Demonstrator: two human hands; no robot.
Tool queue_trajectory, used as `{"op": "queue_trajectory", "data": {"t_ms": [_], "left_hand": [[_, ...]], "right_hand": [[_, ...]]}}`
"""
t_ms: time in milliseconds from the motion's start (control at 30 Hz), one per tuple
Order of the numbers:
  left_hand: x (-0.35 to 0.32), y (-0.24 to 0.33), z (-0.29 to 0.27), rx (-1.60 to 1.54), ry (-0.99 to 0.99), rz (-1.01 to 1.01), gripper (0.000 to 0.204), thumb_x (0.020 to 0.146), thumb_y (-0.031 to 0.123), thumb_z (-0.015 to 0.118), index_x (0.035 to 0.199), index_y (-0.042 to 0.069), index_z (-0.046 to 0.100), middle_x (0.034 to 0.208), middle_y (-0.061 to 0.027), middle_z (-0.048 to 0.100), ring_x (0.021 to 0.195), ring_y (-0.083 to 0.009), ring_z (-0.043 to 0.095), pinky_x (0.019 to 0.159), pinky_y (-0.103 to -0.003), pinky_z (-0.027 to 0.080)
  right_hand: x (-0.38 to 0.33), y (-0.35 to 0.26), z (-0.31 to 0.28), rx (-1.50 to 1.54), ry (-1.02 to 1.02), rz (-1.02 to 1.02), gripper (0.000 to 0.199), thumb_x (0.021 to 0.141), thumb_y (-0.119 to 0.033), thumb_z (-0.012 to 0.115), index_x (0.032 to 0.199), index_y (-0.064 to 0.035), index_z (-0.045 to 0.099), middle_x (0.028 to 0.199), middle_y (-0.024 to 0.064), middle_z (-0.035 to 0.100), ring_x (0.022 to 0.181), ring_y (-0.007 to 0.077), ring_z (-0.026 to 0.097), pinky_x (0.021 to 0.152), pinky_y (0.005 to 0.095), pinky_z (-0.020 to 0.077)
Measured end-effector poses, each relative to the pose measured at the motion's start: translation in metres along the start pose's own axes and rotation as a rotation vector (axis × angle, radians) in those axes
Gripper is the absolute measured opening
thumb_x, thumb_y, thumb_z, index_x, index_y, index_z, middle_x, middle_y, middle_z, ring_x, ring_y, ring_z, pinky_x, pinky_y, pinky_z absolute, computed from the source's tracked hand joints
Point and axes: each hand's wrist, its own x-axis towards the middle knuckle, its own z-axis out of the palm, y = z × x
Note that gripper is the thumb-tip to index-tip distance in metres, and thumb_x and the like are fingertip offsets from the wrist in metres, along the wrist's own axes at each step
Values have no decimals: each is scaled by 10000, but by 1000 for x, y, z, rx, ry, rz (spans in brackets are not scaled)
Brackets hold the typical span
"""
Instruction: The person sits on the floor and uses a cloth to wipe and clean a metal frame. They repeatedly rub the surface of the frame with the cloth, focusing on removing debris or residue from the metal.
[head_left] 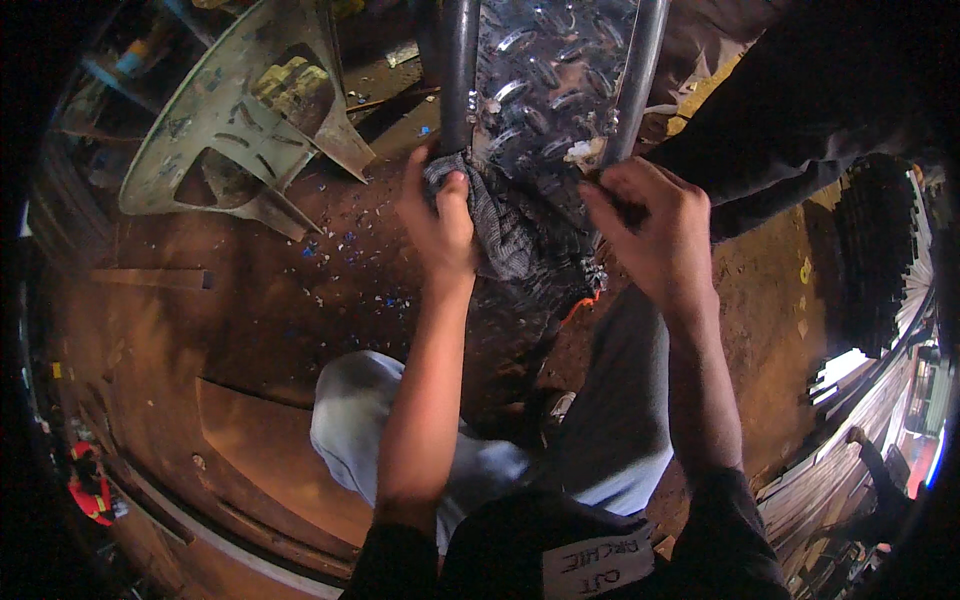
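Note:
A dark diamond-patterned metal plate [552, 75] runs away from me, with a round metal tube [458, 75] along its left edge and another tube [640, 80] along its right. My left hand [440, 225] is closed on a grey knitted cloth [505, 230] at the near end of the left tube. The cloth hangs toward the plate's near edge. At the near end of the right tube, my right hand [655, 220] has its fingers pinched together. Whatever they hold is too dark to name. A pale patch [585, 150] shows on the plate beside those fingers.
A worn pale plastic chair [240, 130] lies tipped at the left, with small blue and white scraps on the floor near it. Another person's dark-clothed leg [790, 130] reaches in at right. Stacked long strips [850, 430] lie at lower right. A red-clothed person [90, 490] is far left.

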Motion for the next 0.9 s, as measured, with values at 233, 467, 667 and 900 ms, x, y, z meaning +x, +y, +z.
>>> {"op": "queue_trajectory", "data": {"t_ms": [233, 467, 667, 900], "left_hand": [[-1, 9, 1, 98, 30, -15, 416, 746, 95, 495, 1110, -96, 559, 955, -115, 621, 876, -171, 570, 808, -284, 442], [-3, 13, 2, 17, 43, -61, 402, 742, 93, 501, 1094, -89, 569, 916, -86, 613, 815, -144, 549, 740, -264, 439], [-4, 16, 7, -2, 82, -66, 392, 744, 87, 496, 1088, -83, 574, 915, -95, 612, 816, -141, 549, 742, -269, 441], [-2, 16, 5, 94, 59, 29, 399, 738, 96, 492, 1095, -59, 582, 846, -108, 618, 763, -172, 567, 723, -302, 462]], "right_hand": [[26, -14, 10, -290, -64, -65, 230, 762, -237, 698, 723, -40, 586, 615, 136, 609, 592, 344, 626, 558, 414, 506], [25, -11, 12, -285, -55, -63, 225, 764, -233, 698, 726, -42, 587, 631, 143, 612, 601, 342, 631, 560, 424, 513], [24, -6, 12, -261, -18, -104, 200, 753, -175, 705, 707, -35, 570, 590, 121, 574, 543, 284, 592, 534, 372, 476], [27, -8, 7, -240, -81, -134, 181, 733, -89, 713, 669, -25, 557, 519, 81, 499, 445, 156, 486, 478, 297, 414]]}}
